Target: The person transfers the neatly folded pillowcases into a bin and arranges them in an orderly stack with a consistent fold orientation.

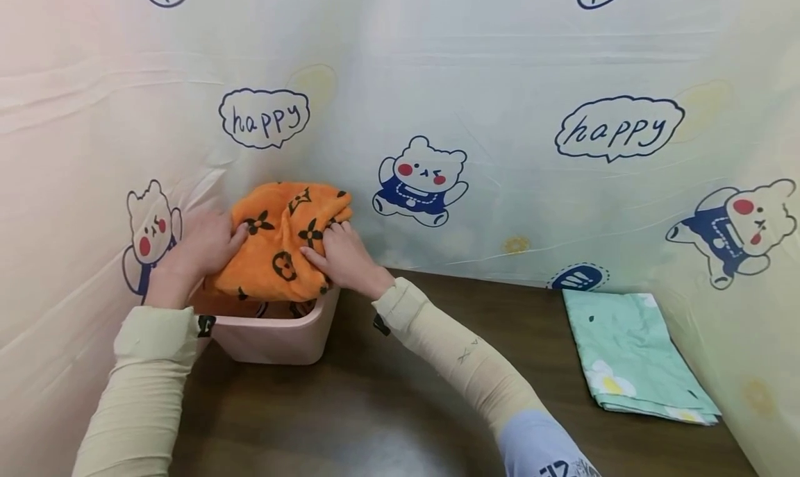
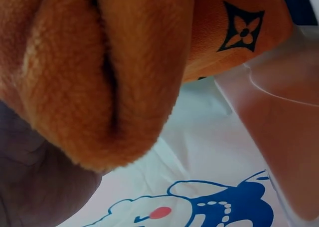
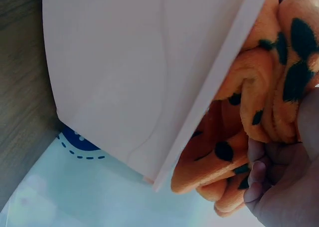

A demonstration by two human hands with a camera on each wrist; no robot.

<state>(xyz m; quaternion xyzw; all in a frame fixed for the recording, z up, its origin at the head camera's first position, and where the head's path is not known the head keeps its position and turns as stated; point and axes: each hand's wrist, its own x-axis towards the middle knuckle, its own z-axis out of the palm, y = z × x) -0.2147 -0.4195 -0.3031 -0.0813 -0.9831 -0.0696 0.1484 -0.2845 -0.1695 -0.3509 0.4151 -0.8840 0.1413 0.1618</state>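
Observation:
An orange fleece blanket with dark flower prints sits bunched in the mouth of a pink bin, rising above its rim. My left hand grips the blanket's left side, its thumb on top; the other fingers are mostly hidden. On the opposite side, my right hand holds the fabric, thumb in front and fingers curled at the edge. The right wrist view shows those curled fingers against hanging folds beside the bin's rim. In the left wrist view, a thick fold covers much of the left hand.
A folded mint-green cloth with daisies lies at the right of the dark wooden table. A pale printed curtain hangs behind and along both sides, close to the bin's left and back.

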